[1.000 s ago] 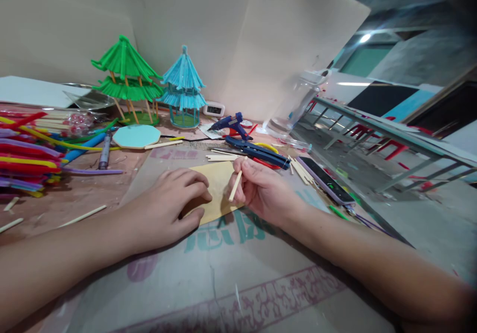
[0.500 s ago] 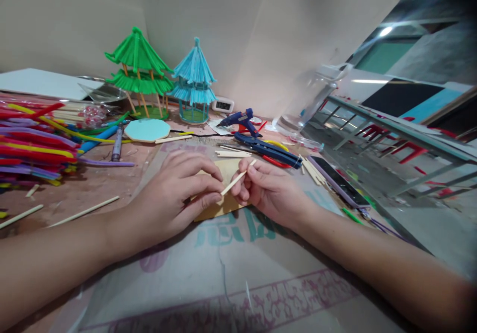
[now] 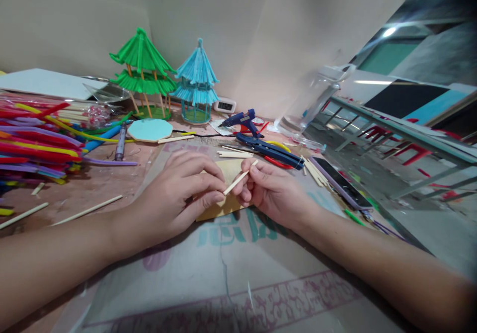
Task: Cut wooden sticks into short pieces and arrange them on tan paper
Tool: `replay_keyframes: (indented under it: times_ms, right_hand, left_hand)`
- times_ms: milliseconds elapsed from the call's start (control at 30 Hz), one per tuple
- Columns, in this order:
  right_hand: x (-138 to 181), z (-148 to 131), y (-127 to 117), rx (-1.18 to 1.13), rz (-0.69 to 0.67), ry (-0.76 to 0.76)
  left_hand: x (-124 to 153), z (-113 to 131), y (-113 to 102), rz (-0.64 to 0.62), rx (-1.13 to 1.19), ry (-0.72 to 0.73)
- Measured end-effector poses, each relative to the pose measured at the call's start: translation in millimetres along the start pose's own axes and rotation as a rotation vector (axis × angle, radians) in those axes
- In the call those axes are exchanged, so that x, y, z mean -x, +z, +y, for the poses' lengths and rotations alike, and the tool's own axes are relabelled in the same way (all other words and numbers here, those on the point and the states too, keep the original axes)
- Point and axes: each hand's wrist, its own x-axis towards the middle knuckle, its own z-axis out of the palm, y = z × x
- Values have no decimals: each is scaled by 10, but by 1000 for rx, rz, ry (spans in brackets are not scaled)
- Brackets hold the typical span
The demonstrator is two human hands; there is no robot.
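Note:
A short pale wooden stick (image 3: 241, 177) slants between my hands. My right hand (image 3: 270, 189) is closed, pinching the stick's upper end between thumb and fingers. At its lower end are the thumb and fingertips of my left hand (image 3: 190, 186), closed in a pinch on the tip. Beneath both hands lies a tan sheet (image 3: 210, 213) with a straight edge, mostly covered by them. Just beyond are several loose pale sticks (image 3: 234, 154) and dark blue-handled cutters (image 3: 270, 150).
Behind stand a green pagoda model (image 3: 143, 57), a blue one (image 3: 197, 74) and a glue gun (image 3: 244, 119). Colourful pipe cleaners (image 3: 37, 139) are heaped left, near a pale blue octagon (image 3: 150, 130). A phone (image 3: 341, 183) lies by the right table edge, with a clear jug (image 3: 311, 99) behind.
The view has shifted slightly, so everything appears a little further right. Both hands keep nearly the same pose around the stick.

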Motion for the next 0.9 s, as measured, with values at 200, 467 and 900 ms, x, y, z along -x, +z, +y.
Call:
replay_keyframes:
  times_ms: [200, 467, 900]
  right_hand:
    - [47, -4, 85, 315, 84, -172]
    - [170, -24, 274, 779, 46, -357]
    - [146, -16, 273, 641, 96, -192]
  left_hand:
    - [4, -25, 52, -109, -9, -36]
    - [29, -59, 88, -147, -27, 31]
    - [44, -45, 98, -167, 4, 51]
